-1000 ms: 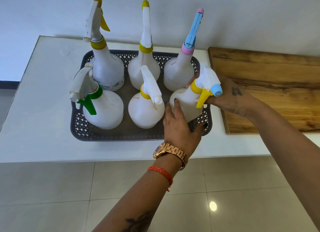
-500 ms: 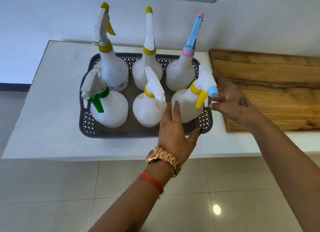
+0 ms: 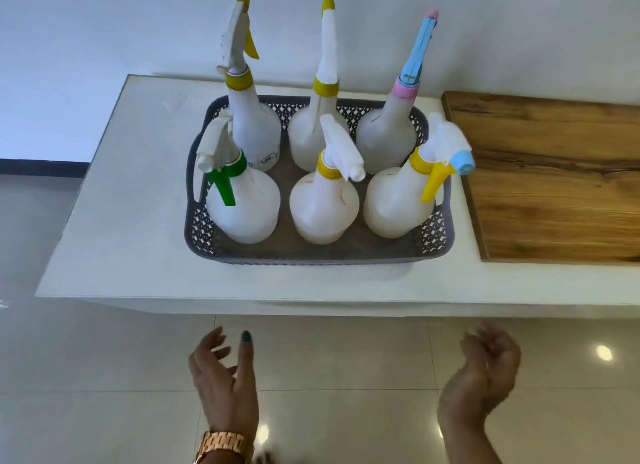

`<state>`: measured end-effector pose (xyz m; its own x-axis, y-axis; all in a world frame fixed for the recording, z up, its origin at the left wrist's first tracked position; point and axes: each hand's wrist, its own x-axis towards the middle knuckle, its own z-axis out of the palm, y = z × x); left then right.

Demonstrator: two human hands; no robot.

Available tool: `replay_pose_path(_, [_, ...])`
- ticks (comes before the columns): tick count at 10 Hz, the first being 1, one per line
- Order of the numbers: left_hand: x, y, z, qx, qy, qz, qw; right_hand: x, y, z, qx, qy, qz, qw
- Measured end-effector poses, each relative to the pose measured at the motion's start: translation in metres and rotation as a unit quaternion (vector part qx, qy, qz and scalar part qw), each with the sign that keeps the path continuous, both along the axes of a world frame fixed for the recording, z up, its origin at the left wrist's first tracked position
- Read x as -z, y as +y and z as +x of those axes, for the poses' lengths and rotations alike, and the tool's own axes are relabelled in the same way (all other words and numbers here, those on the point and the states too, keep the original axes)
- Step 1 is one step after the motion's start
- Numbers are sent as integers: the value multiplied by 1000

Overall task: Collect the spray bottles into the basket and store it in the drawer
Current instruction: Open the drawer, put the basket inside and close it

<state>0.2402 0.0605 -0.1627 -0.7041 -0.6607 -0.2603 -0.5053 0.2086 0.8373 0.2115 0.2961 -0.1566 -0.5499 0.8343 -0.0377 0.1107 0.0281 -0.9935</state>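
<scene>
Six white plastic spray bottles (image 3: 325, 200) upright in gray lattice basket (image 3: 434, 233); L hand (image 3: 223, 377) & R hand (image 3: 481, 370) loose-fingered, nothing held.

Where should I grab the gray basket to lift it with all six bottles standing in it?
Probably by the two short ends of the basket, one hand from each side: the left end has a handle slot. Left hand takes that end, right hand the end by the wooden board, which keeps the upright bottles level.

head cam | looks forward-down from above | counter (image 3: 138, 255) mid-distance | floor (image 3: 346, 359) nearest
</scene>
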Motion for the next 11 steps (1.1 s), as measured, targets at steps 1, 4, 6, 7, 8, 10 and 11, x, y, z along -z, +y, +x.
replay_pose_path(1, [44, -12, -1, -104, -43, 96, 989, 50, -23, 11, 66, -74, -70, 993])
replay_pose_path(4, [127, -33, -43, -401, 282, 579, 651, 168, -79, -16, 24, -198, -422, 884])
replay_pose_path(6, [202, -37, -63, -326, -31, 581, 745, 215, -105, -35, 19, -154, -595, 789])
replay_pose_path(7, [218, -46, -64, -333, -20, 629, 703, 227, -111, -46, 10, -121, -642, 757])
replay_pose_path(8, [224, -52, -71, -325, 5, 662, 675, 234, -114, -56, 7, -81, -662, 745])
replay_pose_path(10, [229, -57, -73, -257, 61, 704, 659, 237, -126, -61, -19, -12, -681, 732])
replay_pose_path(11, [230, -60, -70, -251, 56, 703, 664, 237, -126, -60, -23, -18, -675, 738])
